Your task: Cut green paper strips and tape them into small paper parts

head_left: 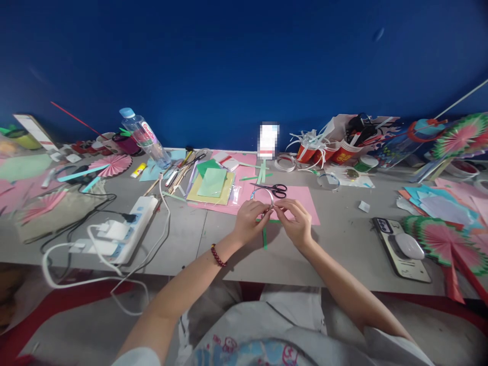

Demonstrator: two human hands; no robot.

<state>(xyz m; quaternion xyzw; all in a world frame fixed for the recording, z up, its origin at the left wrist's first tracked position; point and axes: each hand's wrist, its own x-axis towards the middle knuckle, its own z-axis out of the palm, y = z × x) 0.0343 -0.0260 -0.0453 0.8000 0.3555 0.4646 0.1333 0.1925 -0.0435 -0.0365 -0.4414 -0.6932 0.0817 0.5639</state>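
Note:
My left hand pinches the near edge of a thin ring-shaped roll of tape, which stands up above the fingers. My right hand is closed too, its thumb and fingertips meeting the right near edge of the same roll. Exactly what lies between the right fingertips is too small to make out. Just behind the roll, black-handled scissors lie on a pink sheet of paper. Below the hands, a green paper strip rests on the table, and pale green strips lie beyond the scissors.
Stacked coloured paper lies left of my hands, near a tilted water bottle. A power strip with cables is at left. At right are a phone, paper fans, red cups and another tape roll.

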